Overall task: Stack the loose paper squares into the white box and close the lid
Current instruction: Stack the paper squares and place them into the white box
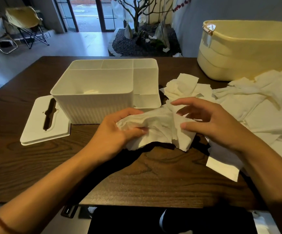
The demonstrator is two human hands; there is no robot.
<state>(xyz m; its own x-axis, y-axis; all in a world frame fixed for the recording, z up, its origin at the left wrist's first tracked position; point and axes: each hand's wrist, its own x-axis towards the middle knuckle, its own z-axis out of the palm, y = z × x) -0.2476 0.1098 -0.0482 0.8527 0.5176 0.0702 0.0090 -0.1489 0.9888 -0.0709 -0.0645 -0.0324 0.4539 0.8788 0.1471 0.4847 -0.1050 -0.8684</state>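
Note:
A white ribbed box stands open on the dark wooden table, with small compartments along its back and right side. A bit of paper shows at the bottom of its large compartment. Its slotted lid lies flat to the left of it. My left hand grips a crumpled bundle of white paper squares just in front of the box. My right hand pinches the bundle's right side with its thumb; its fingers are spread and loosely bent above the paper. A heap of loose paper squares covers the table to the right.
A large cream tub stands at the back right of the table, behind the heap. One paper square lies near the table's front edge. Beyond the table are a floor, folding chairs and a bare tree in gravel.

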